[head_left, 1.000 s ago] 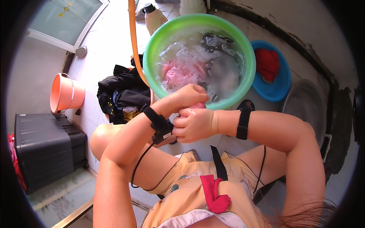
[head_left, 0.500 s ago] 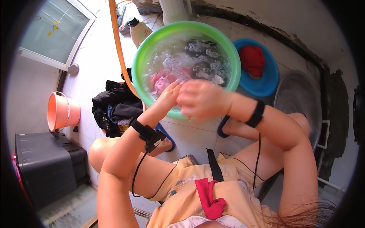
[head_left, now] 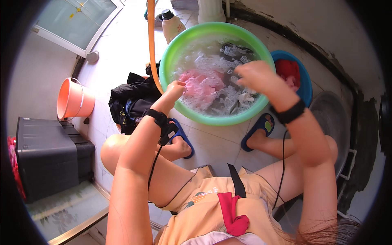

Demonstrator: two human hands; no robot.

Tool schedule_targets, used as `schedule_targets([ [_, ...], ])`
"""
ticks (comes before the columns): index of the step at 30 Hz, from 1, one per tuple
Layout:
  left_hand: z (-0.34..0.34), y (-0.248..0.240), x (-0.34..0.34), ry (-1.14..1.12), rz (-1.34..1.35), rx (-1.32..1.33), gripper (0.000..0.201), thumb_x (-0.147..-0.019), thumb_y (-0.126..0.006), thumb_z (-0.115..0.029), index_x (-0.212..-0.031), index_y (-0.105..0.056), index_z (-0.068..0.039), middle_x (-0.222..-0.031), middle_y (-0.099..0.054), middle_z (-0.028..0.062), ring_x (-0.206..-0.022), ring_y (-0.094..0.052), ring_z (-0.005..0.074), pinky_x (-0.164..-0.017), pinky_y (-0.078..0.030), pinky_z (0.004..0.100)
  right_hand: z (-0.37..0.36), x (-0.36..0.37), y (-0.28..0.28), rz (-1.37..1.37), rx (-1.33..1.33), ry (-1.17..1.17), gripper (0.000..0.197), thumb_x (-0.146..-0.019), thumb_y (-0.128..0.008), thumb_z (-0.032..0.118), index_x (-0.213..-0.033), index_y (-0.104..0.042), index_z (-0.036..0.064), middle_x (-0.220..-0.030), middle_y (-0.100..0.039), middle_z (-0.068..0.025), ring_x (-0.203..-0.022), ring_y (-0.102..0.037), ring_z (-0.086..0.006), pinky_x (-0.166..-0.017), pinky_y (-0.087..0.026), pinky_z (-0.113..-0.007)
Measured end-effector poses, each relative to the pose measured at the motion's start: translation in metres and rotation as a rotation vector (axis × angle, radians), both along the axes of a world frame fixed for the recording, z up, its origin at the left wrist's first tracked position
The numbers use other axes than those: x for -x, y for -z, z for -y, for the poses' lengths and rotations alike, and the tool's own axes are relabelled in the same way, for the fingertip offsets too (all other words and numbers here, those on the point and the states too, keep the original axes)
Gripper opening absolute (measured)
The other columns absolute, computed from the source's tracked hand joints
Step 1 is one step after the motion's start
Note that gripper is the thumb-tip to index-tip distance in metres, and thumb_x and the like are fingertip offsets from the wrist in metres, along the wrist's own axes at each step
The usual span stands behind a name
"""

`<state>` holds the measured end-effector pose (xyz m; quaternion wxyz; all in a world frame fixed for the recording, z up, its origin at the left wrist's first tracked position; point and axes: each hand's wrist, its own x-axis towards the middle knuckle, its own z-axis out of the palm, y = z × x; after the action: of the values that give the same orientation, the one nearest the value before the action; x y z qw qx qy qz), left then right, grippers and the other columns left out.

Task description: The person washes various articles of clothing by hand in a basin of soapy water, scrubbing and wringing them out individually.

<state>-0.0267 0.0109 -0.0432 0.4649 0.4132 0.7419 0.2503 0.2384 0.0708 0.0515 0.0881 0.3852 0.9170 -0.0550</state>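
Note:
A round green basin (head_left: 165,67) holds cloudy, foamy water. In its left part floats a pink cloth (head_left: 202,87), partly under the suds. My left hand (head_left: 174,93) is at the basin's left rim, its fingers pinched on the edge of the pink cloth. Over the right side of the water hovers my right hand (head_left: 258,76), fingers loosely bent and a little blurred, with nothing visible in them. Below it a whitish-grey cloth (head_left: 245,98) pokes through the foam. Dark fabric (head_left: 237,50) shows at the far side of the water.
Right of the green basin stands a blue basin (head_left: 307,83) with red cloth (head_left: 288,70) in it, beside a grey metal tub (head_left: 332,112). Left lie dark clothes (head_left: 132,98) near an orange hose (head_left: 151,45), a pink bucket (head_left: 69,100) and a dark grey box (head_left: 47,151). A bottle (head_left: 172,27) stands behind.
My hands were together over the basin's near edge and have come apart. The right moved right over the water; the pink cloth now lies more spread out. The view has shifted.

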Motion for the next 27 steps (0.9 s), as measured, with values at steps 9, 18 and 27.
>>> schedule_targets([
  [9,-0.006,0.01,-0.002,-0.012,-0.052,-0.051,0.035,-0.068,-0.056,-0.013,-0.101,-0.058,-0.003,-0.102,-0.057,0.0148,-0.095,-0.054,0.0238,-0.079,-0.043,0.0302,0.035,0.144,0.143,-0.17,0.124,-0.05,0.029,-0.08,-0.048,0.022,-0.105,-0.056,0.0089,-0.114,-0.05,-0.0092,-0.112,-0.043,-0.022,-0.093,-0.034,-0.037],
  [18,-0.004,0.017,0.008,0.096,-0.073,-0.027,0.029,-0.071,-0.05,-0.012,-0.096,-0.063,-0.009,-0.102,-0.057,0.0146,-0.097,-0.053,0.0261,-0.084,-0.041,0.0324,0.019,0.075,0.151,0.612,-0.037,-0.225,0.026,-0.079,-0.044,0.023,-0.085,-0.066,0.011,-0.092,-0.063,-0.0068,-0.089,-0.059,-0.0221,-0.082,-0.036,-0.045],
  [27,-0.01,0.014,-0.017,0.179,-0.099,0.059,0.029,-0.073,-0.052,-0.016,-0.1,-0.06,-0.009,-0.105,-0.055,0.012,-0.098,-0.052,0.0242,-0.083,-0.04,0.0322,-0.033,-0.022,0.056,0.242,-0.277,0.397,0.018,-0.075,-0.05,0.011,-0.085,-0.065,0.0123,-0.102,-0.058,-0.0039,-0.093,-0.055,-0.022,-0.076,-0.04,-0.044],
])
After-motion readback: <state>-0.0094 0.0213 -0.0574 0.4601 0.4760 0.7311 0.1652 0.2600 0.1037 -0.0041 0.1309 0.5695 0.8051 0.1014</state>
